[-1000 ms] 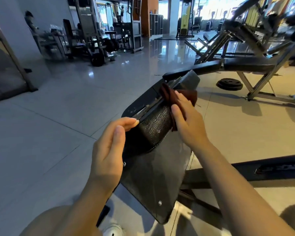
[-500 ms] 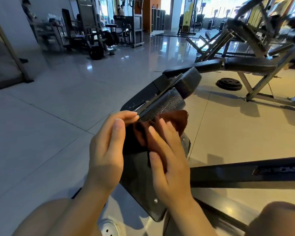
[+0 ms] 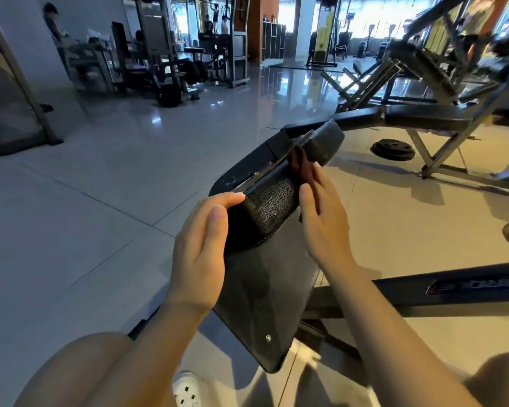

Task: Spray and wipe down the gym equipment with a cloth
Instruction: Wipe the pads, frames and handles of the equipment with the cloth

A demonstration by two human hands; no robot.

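There, near the centre of the view, the black pad (image 3: 265, 212) of a gym machine ran from about 6 o'clock up toward 1 o'clock, its cracked, textured vinyl facing the camera and a metal rail (image 3: 259, 180) along its upper-left edge. Below the cracked part, the smooth black backing board (image 3: 262, 292) widened out, with a small screw (image 3: 268, 337) near its lower end.

The left hand (image 3: 200, 251) lay against the pad's left edge at about 7 o'clock from centre, fingers straight and held together, their tips touching the rail; nothing was gripped in it. The right hand (image 3: 323, 218) sat at 3 o'clock from the cracked vinyl, its fingers extended along the pad's right side. A dark reddish-brown cloth (image 3: 301, 170) was pressed between those fingers and the pad, bunched just under the rounded upper end of the padding (image 3: 323, 142) at about 1 o'clock. Whether the thumb pinched the cloth could not be told; the fingers looked flat rather than curled.

At 2 o'clock, well apart, a black weight plate (image 3: 393, 149) lay on the tiled floor (image 3: 100, 201) under a slanted bench frame (image 3: 423, 118). Further machines (image 3: 174, 63) stood at 11 o'clock, far back. A white shoe (image 3: 188, 389) showed at 6 o'clock, between bare knees.
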